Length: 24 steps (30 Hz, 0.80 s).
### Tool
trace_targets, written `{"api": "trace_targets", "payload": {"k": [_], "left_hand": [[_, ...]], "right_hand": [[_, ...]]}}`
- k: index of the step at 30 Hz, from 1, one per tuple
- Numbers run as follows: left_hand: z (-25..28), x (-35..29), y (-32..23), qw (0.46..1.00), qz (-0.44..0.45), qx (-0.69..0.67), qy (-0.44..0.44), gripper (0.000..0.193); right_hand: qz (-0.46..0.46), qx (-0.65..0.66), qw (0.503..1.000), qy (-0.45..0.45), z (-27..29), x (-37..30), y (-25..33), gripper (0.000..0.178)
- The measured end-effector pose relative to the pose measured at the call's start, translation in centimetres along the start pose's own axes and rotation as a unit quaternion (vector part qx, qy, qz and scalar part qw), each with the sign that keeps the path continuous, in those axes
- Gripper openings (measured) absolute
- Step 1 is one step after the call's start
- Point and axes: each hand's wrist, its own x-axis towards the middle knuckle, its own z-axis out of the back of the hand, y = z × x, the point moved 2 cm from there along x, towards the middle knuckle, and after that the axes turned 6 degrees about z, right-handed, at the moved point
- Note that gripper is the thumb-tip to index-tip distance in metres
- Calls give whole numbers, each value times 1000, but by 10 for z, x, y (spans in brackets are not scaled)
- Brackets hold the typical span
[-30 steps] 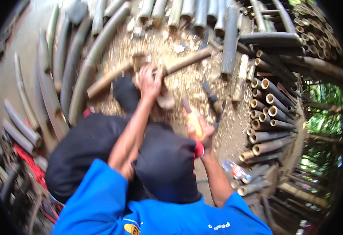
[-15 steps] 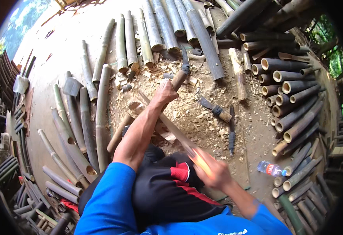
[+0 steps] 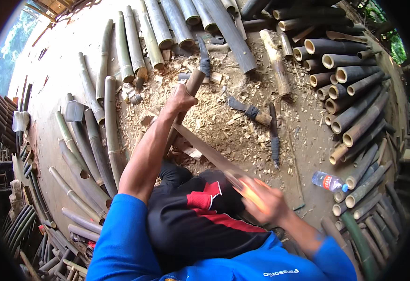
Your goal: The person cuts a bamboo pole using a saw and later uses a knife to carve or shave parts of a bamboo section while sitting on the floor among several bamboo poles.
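Note:
My left hand (image 3: 181, 99) is closed around a brown bamboo piece (image 3: 194, 83), which slants up and away past my fist. My right hand (image 3: 269, 206) grips the orange handle (image 3: 256, 193) of a hand saw. The saw's long blade (image 3: 205, 151) reaches up to the left, its far end against the bamboo just below my left hand. My left forearm hides part of the contact. Beyond the fist lies a knife with a dark curved blade and wrapped grip (image 3: 205, 65). Two more blades, a wooden-handled knife (image 3: 252, 112) and a narrow dark one (image 3: 274, 140), rest to the right.
Wood chips (image 3: 214, 126) cover the ground ahead. Bamboo poles (image 3: 155, 28) lie in rows at the far side and left, and a stack of cut bamboo (image 3: 341, 93) fills the right. A plastic bottle (image 3: 327, 181) lies at the right; a clear container (image 3: 75, 111) sits left.
My right hand has drawn the saw back toward the lower right, so less blade extends past the bamboo. My left hand keeps its hold on the bamboo. The whole view has shifted slightly.

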Motion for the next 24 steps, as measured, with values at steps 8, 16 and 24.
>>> {"api": "trace_targets", "payload": {"k": [8, 16, 24], "left_hand": [[-8, 10, -1, 999, -9, 36, -39, 32], [-3, 5, -11, 999, -13, 4, -42, 43], [0, 1, -5, 999, -2, 26, -32, 39]], "right_hand": [[175, -200, 961, 76, -18, -53, -15, 31], [77, -89, 993, 14, -61, 46, -52, 44], [68, -51, 996, 24, -23, 25, -30, 51]]}}
